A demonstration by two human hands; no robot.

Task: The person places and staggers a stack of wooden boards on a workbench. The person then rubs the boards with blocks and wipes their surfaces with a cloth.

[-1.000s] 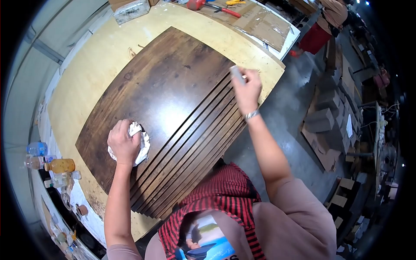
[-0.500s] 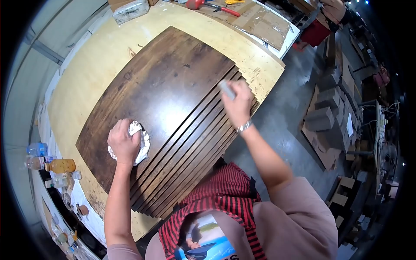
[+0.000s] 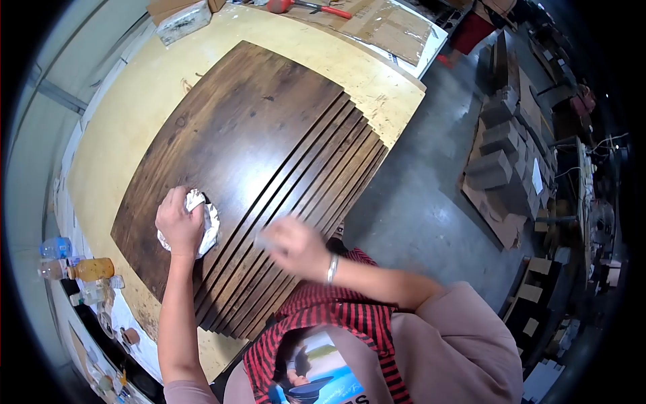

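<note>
Dark brown wood-grain boards (image 3: 222, 128) with a curved edge lie in a stepped stack, their long edges fanned toward me. Near the left end of the top board, my left hand (image 3: 180, 222) is closed on the rim of a round, crumpled foil-lined dish (image 3: 210, 225). What the dish contains is hidden by the hand. My right hand (image 3: 299, 248), smeared by motion, is over the stepped edges at the near side. Between its fingers is a small pale grey block (image 3: 268, 239), too blurred to name more exactly.
The boards rest on a pale yellow worktable (image 3: 111, 145). Bottles, one with amber liquid (image 3: 94, 269), stand off its left edge. A red-handled mallet (image 3: 279, 7) and flattened cardboard (image 3: 390, 30) lie at the back. Grey blocks (image 3: 488, 172) sit on the floor at right; a person (image 3: 471, 34) stands beyond.
My right hand has swept from the far right end of the stepped edges down and left toward me, still holding the grey block. My left hand stays on the dish. The view has shifted slightly.
</note>
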